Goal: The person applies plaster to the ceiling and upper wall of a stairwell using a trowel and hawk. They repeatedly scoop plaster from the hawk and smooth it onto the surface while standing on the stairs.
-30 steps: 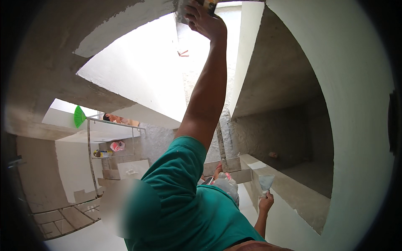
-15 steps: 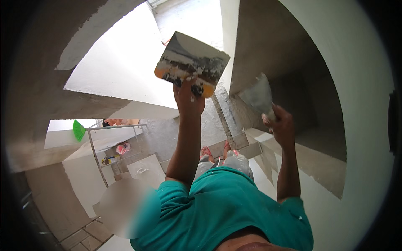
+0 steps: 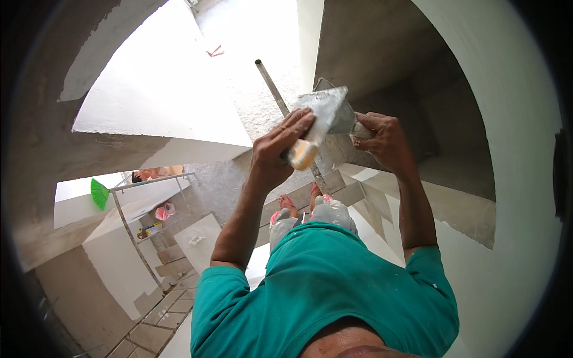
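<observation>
Here's the left hand [image 3: 277, 148] with its grip closed on a trowel [image 3: 322, 112], the right hand [image 3: 385, 134] gripping a scraper [image 3: 344, 122] just behind, the pale wall [image 3: 522, 155] at right looking coated, the shadowed grey recess [image 3: 382, 48] beside it seemingly uncoated.

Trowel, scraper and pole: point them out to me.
Trowel [image 3: 324, 113]: head view, on its blade.
Scraper [image 3: 345, 121]: head view, on its blade.
Pole [image 3: 272, 87]: head view, on its upper part.

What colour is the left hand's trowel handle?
The handle is yellowish orange, best seen in the head view.
</observation>
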